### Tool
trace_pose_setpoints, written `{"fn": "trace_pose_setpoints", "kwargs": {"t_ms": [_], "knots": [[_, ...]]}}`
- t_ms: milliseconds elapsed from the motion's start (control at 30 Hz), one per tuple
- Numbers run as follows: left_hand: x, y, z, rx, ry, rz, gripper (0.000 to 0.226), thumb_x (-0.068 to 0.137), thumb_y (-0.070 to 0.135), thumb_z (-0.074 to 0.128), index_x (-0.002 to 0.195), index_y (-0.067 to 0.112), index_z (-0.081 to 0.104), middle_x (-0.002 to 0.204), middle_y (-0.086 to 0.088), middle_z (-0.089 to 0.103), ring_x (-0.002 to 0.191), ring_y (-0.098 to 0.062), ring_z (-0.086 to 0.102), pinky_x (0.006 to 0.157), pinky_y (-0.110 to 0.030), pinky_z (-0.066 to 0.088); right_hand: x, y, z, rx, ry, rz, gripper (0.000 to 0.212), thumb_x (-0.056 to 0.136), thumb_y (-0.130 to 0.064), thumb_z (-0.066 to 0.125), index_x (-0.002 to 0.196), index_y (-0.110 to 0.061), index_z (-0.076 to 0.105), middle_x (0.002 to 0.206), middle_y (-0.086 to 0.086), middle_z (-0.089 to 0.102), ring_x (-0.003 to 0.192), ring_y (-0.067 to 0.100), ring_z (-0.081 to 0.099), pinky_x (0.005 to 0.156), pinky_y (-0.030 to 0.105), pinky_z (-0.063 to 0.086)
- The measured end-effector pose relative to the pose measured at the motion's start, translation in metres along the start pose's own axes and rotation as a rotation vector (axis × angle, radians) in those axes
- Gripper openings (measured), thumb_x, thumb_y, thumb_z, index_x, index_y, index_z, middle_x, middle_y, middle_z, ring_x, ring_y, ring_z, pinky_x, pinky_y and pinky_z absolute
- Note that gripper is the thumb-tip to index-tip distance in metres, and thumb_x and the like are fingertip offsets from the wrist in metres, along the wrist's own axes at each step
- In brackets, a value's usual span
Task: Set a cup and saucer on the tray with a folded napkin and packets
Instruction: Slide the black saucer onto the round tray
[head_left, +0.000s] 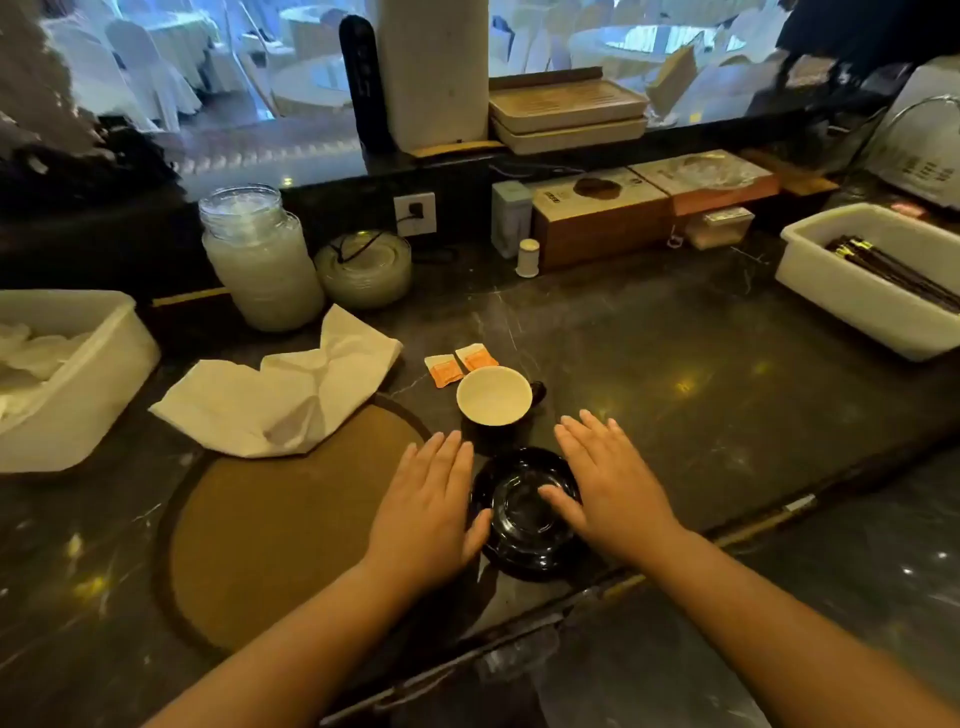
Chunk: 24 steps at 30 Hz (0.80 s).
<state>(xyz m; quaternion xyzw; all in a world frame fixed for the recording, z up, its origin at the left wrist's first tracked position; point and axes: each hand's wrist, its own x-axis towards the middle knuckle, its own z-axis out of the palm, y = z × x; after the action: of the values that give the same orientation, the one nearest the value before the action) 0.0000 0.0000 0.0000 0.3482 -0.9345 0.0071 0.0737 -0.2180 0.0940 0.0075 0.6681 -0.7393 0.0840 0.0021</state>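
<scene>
A black saucer (522, 525) lies on the dark counter near its front edge. My left hand (428, 506) is flat and open at the saucer's left rim, its thumb touching the edge. My right hand (605, 478) is spread open at the right rim, thumb over the saucer. Just behind stands a black cup (496, 397) with a cream inside, handle to the right. Two orange packets (460, 364) lie behind the cup. A round brown tray (275, 530) sits to the left, with a crumpled white napkin (280, 397) overlapping its far edge.
A white bin of cloths (67, 384) stands at the left, a white bin of dark chopsticks (872, 280) at the right. Behind are a glass jar (260, 260), stacked glass dishes (363, 270), wooden boxes (597, 218) and a small white shaker (528, 257).
</scene>
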Motion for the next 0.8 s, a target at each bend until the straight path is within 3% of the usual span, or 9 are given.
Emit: {"fn": "trace_pose_setpoints", "kwargs": {"t_ms": [200, 433, 533, 667, 800], "knots": [[0.003, 0.017, 0.032, -0.010, -0.062, -0.023, 0.074, 0.089, 0.057, 0.036, 0.146, 0.009, 0.032, 0.151, -0.013, 0.038, 0.140, -0.028, 0.031, 0.116, -0.046, 0.017, -0.002, 0.018, 0.029, 0.000, -0.065, -0.014, 0.073, 0.092, -0.056, 0.043, 0.144, -0.004, 0.043, 0.148, 0.014, 0.047, 0.142, 0.031, 0.034, 0.117, 0.048, 0.022], [0.006, 0.021, 0.053, -0.066, -0.129, -0.054, 0.071, 0.091, 0.052, 0.038, 0.146, 0.008, 0.031, 0.147, -0.013, 0.042, 0.133, -0.026, 0.041, 0.113, -0.046, 0.021, -0.004, 0.027, 0.056, 0.070, -0.093, -0.014, 0.074, 0.094, -0.054, 0.048, 0.148, -0.006, 0.035, 0.154, 0.013, 0.039, 0.145, 0.029, 0.028, 0.119, 0.043, 0.015], [0.012, 0.022, 0.057, -0.096, -0.144, -0.078, 0.068, 0.091, 0.050, 0.043, 0.145, 0.011, 0.032, 0.146, -0.009, 0.044, 0.128, -0.023, 0.046, 0.112, -0.045, 0.025, -0.005, 0.029, 0.062, 0.123, -0.091, 0.008, 0.074, 0.094, -0.054, 0.048, 0.148, -0.007, 0.035, 0.153, 0.014, 0.041, 0.141, 0.028, 0.035, 0.116, 0.042, 0.024], [0.020, 0.025, 0.057, -0.126, -0.105, -0.116, 0.055, 0.090, 0.043, 0.048, 0.137, 0.014, 0.041, 0.126, -0.002, 0.057, 0.105, -0.018, 0.057, 0.094, -0.037, 0.043, -0.006, 0.029, 0.066, 0.194, -0.077, 0.061, 0.073, 0.093, -0.053, 0.049, 0.148, -0.006, 0.036, 0.151, 0.014, 0.042, 0.134, 0.030, 0.044, 0.107, 0.042, 0.037], [0.029, 0.025, 0.058, -0.088, -0.103, -0.191, 0.051, 0.092, 0.039, 0.047, 0.137, 0.015, 0.043, 0.119, -0.001, 0.061, 0.100, -0.019, 0.059, 0.081, -0.037, 0.045, -0.004, 0.028, 0.069, 0.207, -0.028, 0.093, 0.070, 0.092, -0.049, 0.054, 0.145, -0.005, 0.039, 0.141, 0.014, 0.052, 0.123, 0.031, 0.053, 0.099, 0.042, 0.045]]}}
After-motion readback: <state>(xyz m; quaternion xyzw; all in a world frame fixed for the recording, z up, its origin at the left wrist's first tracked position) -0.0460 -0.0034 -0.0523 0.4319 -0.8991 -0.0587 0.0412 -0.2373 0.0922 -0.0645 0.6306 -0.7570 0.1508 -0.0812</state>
